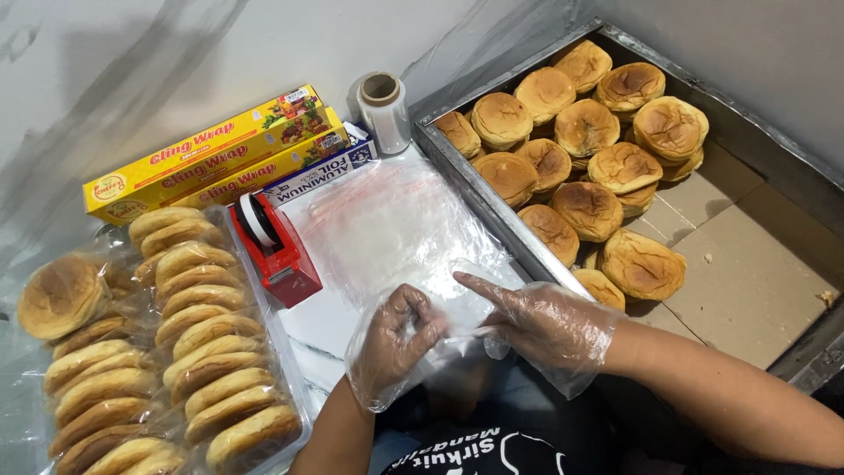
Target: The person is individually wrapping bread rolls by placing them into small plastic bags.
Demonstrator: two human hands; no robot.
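Both my hands wear loose clear plastic gloves. My left hand pinches the near edge of a clear plastic bag that lies flat on the white counter. My right hand rests beside it, index finger stretched out onto the same bag edge, the other fingers curled at the bag's mouth. More clear bags lie stacked under it. To the right, a metal tray lined with cardboard holds several round brown buns.
Bagged rows of buns fill the left side. A red tape dispenser stands next to them. Behind lie yellow wrap boxes, a blue foil box and a roll of clear film against the wall.
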